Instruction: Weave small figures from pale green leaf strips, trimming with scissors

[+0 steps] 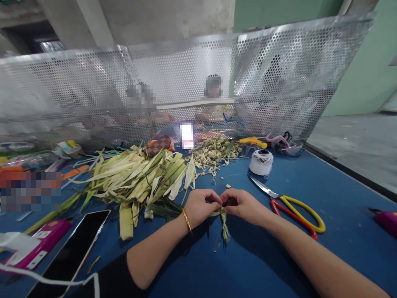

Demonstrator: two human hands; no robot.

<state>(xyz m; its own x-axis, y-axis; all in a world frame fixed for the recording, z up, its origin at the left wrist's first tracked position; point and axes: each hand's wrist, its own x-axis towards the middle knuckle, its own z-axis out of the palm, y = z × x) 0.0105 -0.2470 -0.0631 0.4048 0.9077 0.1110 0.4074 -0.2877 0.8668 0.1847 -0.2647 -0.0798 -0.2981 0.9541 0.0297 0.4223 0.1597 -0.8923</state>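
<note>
Over the blue table (325, 182), my left hand (201, 205) and my right hand (245, 203) meet, fingers pinched together on a small piece of folded palm leaf (223, 219). Its loose green ends hang down toward me below the hands. A gold bangle sits on my left wrist. Just left of my left hand lies a big pile of pale green leaf strips (136, 182).
Red and yellow scissors (290, 203) lie right of my hands, a spool of white thread (261, 162) behind them. Leaf trimmings (214, 153), a yellow tool (252, 142) and a phone (71, 252) lie around. A perforated metal screen (192, 82) stands at the back, people behind it.
</note>
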